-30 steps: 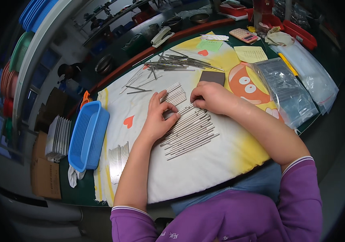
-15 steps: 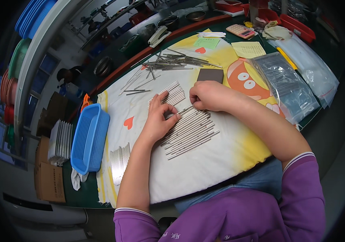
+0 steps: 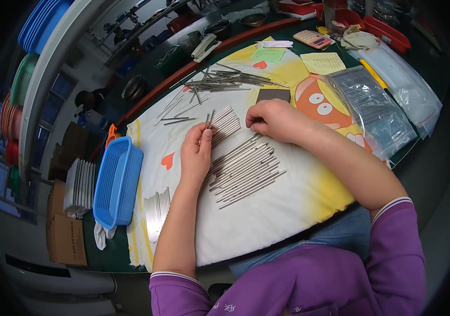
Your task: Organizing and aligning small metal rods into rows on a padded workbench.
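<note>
My left hand (image 3: 196, 152) is closed around a couple of thin metal rods (image 3: 210, 119), whose ends stick up past the fingertips. Just beside it lies a tight row of shiny metal rods (image 3: 227, 122). My right hand (image 3: 271, 120) has its fingers curled together above the upper end of a larger row of rods (image 3: 248, 171); anything within them is hidden. A dark flat block (image 3: 273, 95) lies just beyond that hand. Farther off, a loose heap of rods (image 3: 225, 80) sprawls across the printed cloth (image 3: 267, 221).
At the left stand a blue basket (image 3: 117, 181) and another row of silver rods (image 3: 156, 213). On the right lie clear bags of rods (image 3: 370, 108). A pink calculator (image 3: 313, 39), paper notes (image 3: 323, 63) and a red tray (image 3: 387, 36) sit along the back.
My left hand has lifted off the larger row and moved left, now with rods upright in its fingers. My right hand has shifted slightly away from the row's upper end.
</note>
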The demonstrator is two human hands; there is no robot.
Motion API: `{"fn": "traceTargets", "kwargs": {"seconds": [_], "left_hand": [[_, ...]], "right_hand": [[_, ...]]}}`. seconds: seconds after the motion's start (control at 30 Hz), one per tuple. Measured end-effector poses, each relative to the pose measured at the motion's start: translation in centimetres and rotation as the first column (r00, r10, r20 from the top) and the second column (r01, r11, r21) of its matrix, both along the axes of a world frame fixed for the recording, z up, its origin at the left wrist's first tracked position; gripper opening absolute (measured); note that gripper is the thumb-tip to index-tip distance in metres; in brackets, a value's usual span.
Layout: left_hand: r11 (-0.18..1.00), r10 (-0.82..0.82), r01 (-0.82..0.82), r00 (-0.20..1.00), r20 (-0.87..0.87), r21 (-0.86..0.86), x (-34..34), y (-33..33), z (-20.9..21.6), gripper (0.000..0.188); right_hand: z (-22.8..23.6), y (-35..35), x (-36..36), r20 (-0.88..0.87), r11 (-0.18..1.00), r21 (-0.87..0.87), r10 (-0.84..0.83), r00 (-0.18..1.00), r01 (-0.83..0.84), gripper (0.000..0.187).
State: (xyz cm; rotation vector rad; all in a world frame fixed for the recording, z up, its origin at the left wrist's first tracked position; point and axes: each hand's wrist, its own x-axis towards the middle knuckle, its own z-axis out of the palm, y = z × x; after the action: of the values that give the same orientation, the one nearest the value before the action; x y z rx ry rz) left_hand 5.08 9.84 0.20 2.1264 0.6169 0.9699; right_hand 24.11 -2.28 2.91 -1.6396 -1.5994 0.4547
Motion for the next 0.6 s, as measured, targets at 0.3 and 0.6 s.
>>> {"fn": "traceTargets", "kwargs": {"seconds": [0.3, 0.6], "left_hand": [[0.98, -0.004, 0.022, 0.996, 0.087, -0.197, 0.1, -0.9, 0.9, 0.014], [0.977, 0.035, -0.029, 0.999, 0.025, -0.213, 0.1, -0.7, 0.7, 0.015]], "right_hand": [[-1.8, 0.3, 0.4, 0.232, 0.996, 0.085, -0.004, 0.973, -0.017, 0.012], [-2.5, 0.7, 0.4, 0.511, 1.0, 0.012, 0.015, 0.859, -0.024, 0.008]]}}
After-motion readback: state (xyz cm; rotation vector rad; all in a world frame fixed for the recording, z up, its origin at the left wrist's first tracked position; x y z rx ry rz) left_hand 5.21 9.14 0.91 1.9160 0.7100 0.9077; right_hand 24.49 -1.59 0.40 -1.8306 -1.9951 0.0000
